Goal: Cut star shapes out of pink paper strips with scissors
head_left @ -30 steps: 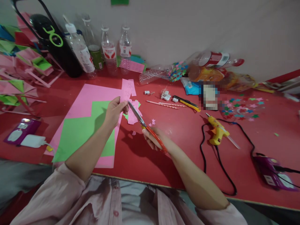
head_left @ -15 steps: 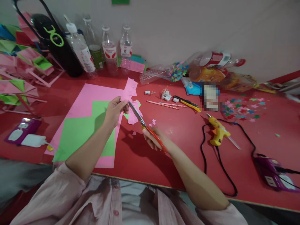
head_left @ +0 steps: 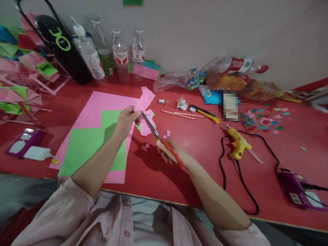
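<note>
My left hand [head_left: 128,118] pinches a strip of pink paper [head_left: 147,98] that has an uneven edge and faint drawn lines. In my right hand [head_left: 166,152] is a pair of scissors [head_left: 151,125] with orange-red handles, its blades pointing up and left. The blade tips lie at the paper beside my left fingertips; whether they touch it I cannot tell. Under and beside the blades are pink paper scraps [head_left: 145,128], with bits of green under them. Small pink paper stars [head_left: 168,133] lie just right of the scissors. Large green [head_left: 87,150] and pink sheets [head_left: 102,99] lie beneath my left arm.
A yellow glue gun [head_left: 238,143] with a black cable lies at right, near a purple power socket [head_left: 299,189]. Plastic bottles [head_left: 120,56] and a black flask [head_left: 64,51] line the wall. A yellow cutter [head_left: 208,115] and striped sticks [head_left: 179,115] lie mid-table. Folded paper models [head_left: 23,82] fill the left.
The pink strip has turned, its far end tilting to the right. My left hand has shifted very slightly right; the scissors have hardly moved.
</note>
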The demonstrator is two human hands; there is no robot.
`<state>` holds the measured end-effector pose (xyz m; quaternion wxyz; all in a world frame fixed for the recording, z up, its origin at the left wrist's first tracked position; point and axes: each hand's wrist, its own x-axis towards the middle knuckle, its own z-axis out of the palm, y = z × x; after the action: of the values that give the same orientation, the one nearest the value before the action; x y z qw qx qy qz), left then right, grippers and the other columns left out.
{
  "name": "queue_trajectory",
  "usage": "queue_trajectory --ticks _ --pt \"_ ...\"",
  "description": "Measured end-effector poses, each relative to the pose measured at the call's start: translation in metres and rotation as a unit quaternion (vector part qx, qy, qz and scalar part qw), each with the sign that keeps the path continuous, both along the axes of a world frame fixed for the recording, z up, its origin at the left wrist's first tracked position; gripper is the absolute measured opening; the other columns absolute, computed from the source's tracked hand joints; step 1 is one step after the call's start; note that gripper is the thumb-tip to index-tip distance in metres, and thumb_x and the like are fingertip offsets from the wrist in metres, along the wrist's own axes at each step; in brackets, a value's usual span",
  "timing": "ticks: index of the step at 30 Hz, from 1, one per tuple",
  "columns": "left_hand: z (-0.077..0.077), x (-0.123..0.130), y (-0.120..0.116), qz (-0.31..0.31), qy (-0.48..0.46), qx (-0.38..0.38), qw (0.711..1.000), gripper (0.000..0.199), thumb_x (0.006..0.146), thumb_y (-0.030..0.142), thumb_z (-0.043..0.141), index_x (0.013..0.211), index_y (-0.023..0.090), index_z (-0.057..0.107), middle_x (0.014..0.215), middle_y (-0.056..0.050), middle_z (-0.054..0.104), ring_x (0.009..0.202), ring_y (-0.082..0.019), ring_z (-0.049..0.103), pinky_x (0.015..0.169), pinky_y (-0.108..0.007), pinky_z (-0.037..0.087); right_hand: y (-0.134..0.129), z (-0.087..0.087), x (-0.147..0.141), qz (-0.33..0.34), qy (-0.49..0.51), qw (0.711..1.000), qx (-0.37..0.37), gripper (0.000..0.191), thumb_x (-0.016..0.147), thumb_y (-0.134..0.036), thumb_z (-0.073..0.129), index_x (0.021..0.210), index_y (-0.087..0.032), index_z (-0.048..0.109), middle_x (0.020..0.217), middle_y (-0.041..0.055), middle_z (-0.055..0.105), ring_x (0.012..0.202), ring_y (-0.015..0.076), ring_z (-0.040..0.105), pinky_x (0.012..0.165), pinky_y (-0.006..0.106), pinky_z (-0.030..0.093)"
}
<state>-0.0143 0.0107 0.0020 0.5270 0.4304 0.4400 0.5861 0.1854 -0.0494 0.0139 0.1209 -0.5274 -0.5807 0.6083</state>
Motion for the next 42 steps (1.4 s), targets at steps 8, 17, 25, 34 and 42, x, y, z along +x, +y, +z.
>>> queue_trajectory --ticks 8,17,25,34,42 --pt "-0.0001 -0.0001 -0.0002 0.001 0.004 0.000 1.000 0.016 0.071 0.020 0.061 0.062 0.018 0.049 0.047 0.005 0.056 0.039 -0.004 0.048 0.042 -0.018 0.038 -0.0002 0.0021 -0.0004 0.004 -0.013 1.000 -0.008 0.050 0.084 -0.065 0.045 0.062 -0.020 0.044 0.034 -0.0064 0.044 0.025 0.0056 0.036 0.029 0.017 0.029" --pt "0.0016 0.0003 -0.0008 0.001 -0.001 0.001 1.000 0.015 0.072 0.019 0.058 0.061 0.018 0.048 0.045 0.005 0.056 0.039 -0.004 0.048 0.042 -0.018 0.038 0.0021 0.0002 -0.0017 0.004 -0.023 1.000 -0.016 0.048 0.084 -0.064 0.046 0.062 -0.020 0.043 0.032 -0.0071 0.044 0.024 0.0056 0.034 0.029 0.017 0.029" --pt "0.0022 0.0008 -0.0015 0.000 -0.005 -0.002 1.000 0.014 0.073 0.020 0.059 0.062 0.017 0.051 0.046 0.004 0.056 0.039 -0.004 0.047 0.043 -0.018 0.038 0.0010 0.0024 -0.0012 0.004 -0.021 1.000 -0.008 0.047 0.085 -0.062 0.046 0.062 -0.021 0.042 0.033 -0.0073 0.043 0.025 0.0056 0.034 0.030 0.017 0.028" --pt "0.0001 0.0015 -0.0017 0.003 -0.011 -0.002 1.000 0.014 0.073 0.021 0.060 0.063 0.017 0.052 0.048 0.004 0.055 0.041 -0.004 0.048 0.044 -0.018 0.039 -0.0007 0.0054 -0.0010 -0.001 -0.016 1.000 0.005 0.047 0.085 -0.062 0.045 0.062 -0.021 0.041 0.034 -0.0070 0.043 0.027 0.0058 0.034 0.031 0.017 0.029" --pt "-0.0016 -0.0034 -0.0008 -0.004 -0.010 0.012 1.000 0.016 0.073 0.021 0.057 0.060 0.017 0.050 0.048 0.004 0.056 0.042 -0.005 0.050 0.044 -0.018 0.040 -0.0028 0.0037 -0.0001 0.000 0.006 1.000 0.011 0.047 0.085 -0.062 0.044 0.063 -0.020 0.043 0.037 -0.0075 0.041 0.029 0.0054 0.034 0.031 0.017 0.028"
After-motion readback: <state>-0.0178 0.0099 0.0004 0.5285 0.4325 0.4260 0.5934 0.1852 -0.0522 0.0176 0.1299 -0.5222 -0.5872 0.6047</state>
